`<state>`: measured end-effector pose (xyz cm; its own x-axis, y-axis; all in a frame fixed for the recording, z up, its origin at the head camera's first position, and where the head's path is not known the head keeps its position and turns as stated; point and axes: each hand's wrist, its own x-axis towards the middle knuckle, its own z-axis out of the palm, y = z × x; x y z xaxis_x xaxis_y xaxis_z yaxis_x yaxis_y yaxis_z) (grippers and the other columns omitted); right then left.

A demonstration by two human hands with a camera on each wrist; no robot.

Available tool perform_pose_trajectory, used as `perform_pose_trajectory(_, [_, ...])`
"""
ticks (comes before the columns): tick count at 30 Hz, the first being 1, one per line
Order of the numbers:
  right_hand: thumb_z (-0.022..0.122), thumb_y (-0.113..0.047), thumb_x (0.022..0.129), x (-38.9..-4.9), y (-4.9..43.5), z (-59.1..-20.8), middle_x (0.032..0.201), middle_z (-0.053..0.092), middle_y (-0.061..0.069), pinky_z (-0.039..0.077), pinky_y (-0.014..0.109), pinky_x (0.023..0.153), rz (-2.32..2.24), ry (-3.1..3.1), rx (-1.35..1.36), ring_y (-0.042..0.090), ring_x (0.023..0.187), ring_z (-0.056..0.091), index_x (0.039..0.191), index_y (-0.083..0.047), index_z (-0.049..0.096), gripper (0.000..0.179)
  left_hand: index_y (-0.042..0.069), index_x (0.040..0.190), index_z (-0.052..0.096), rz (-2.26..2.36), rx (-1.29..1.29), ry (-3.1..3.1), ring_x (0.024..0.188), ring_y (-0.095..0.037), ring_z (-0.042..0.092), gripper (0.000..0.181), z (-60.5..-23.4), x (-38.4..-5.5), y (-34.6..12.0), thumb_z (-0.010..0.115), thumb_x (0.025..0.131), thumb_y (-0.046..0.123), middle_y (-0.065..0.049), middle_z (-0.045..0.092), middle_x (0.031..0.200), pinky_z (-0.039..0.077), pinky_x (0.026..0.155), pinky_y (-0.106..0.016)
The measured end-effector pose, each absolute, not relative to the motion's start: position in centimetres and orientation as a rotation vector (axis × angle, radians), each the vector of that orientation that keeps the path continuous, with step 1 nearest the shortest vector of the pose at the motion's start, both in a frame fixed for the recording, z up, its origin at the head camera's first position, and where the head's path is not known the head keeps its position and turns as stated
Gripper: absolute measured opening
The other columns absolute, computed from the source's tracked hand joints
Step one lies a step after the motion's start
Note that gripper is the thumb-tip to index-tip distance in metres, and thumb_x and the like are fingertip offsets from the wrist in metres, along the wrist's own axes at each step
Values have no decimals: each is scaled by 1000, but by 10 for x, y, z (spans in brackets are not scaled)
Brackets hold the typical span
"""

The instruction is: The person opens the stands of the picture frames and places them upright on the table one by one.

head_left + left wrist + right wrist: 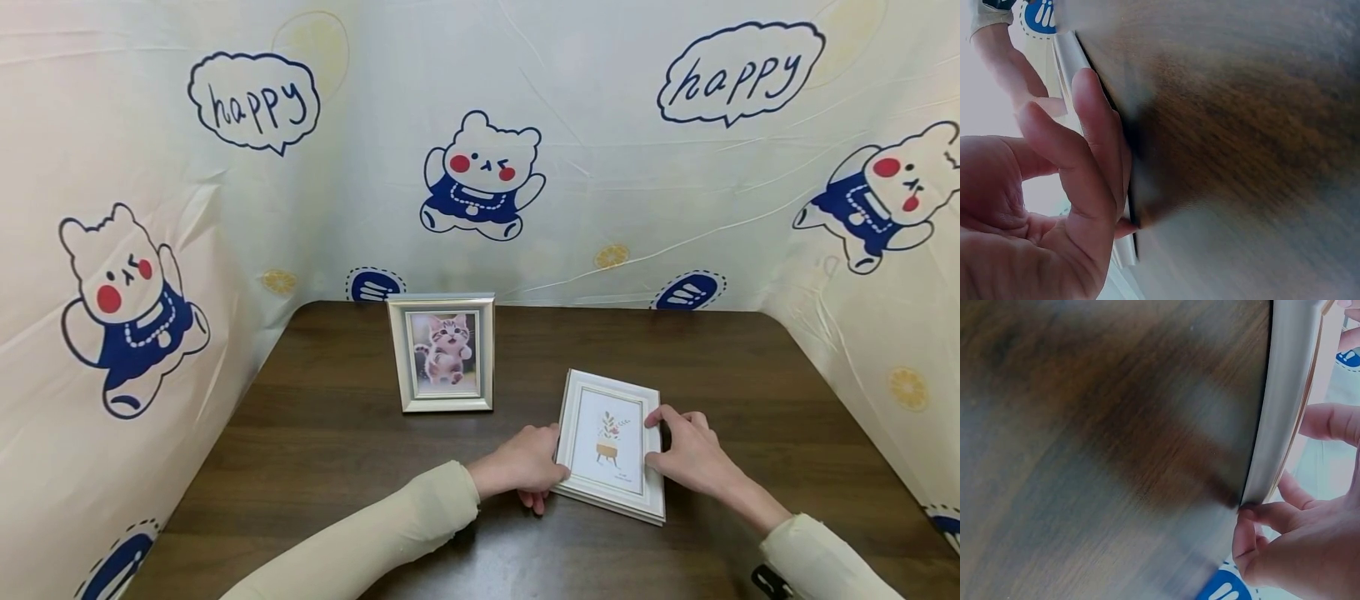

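A white picture frame (611,442) with a potted-plant print lies face up and slightly turned on the brown table (315,467). My left hand (528,462) grips its left edge near the lower corner, thumb on the rim. At the right edge my right hand (693,450) holds the frame, with thumb and forefinger on the border. The left wrist view shows the frame's side (1071,56) behind the curled left fingers (1094,119). Right fingertips (1247,512) touch the bottom of the frame's side (1285,381) in the right wrist view.
Behind and to the left, a silver-cream picture frame (441,403) with a kitten photo stands upright. A pale curtain (600,192) printed with bears and the word "happy" surrounds the table's back and sides.
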<state>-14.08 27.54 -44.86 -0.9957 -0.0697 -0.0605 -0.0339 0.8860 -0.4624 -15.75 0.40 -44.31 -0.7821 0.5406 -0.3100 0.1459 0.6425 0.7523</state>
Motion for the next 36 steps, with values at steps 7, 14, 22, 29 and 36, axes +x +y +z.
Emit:
perform_pose_trajectory(7, [80, -16, 75, -142, 275, -449, 106, 71, 18, 43, 66, 91, -730, 2992, -87, 52, 120, 47, 113, -5, 64, 42, 2, 109, 55, 1036, 529, 2336, 36, -19, 61, 18, -444, -158, 5, 66, 95, -3, -13, 61, 52, 52, 37, -36])
perform_pose_trajectory(14, [82, -17, 75, -142, 275, -452, 108, 71, 19, 42, 67, 92, -737, 3011, -78, 51, 120, 47, 112, -7, 66, 42, 1, 112, 56, 1013, 536, 2380, 36, -19, 61, 23, -447, -159, 5, 65, 92, -4, -10, 60, 50, 51, 37, -35])
perform_pose_trajectory(22, [83, -17, 74, -142, 276, -453, 108, 71, 19, 41, 68, 92, -754, 3021, -88, 51, 119, 47, 112, -7, 66, 42, -4, 151, 49, 996, 534, 2453, 35, -16, 59, 64, -447, -160, 4, 70, 90, -1, -15, 63, 69, 51, 36, -34])
perform_pose_trajectory(29, [83, -17, 77, -142, 277, -451, 111, 71, 22, 41, 68, 93, -779, 3013, -76, 52, 120, 46, 114, -5, 65, 42, -1, 134, 57, 1026, 552, 2479, 33, -15, 57, 46, -444, -160, 4, 71, 91, 3, -7, 60, 51, 51, 36, -35])
perform_pose_trajectory(36, [83, -17, 78, -142, 278, -449, 114, 70, 23, 42, 65, 90, -798, 3012, -66, 50, 117, 46, 115, -5, 65, 43, -1, 141, 55, 1067, 564, 2486, 34, -15, 58, 55, -442, -161, 4, 72, 90, 2, -6, 60, 61, 51, 36, -35])
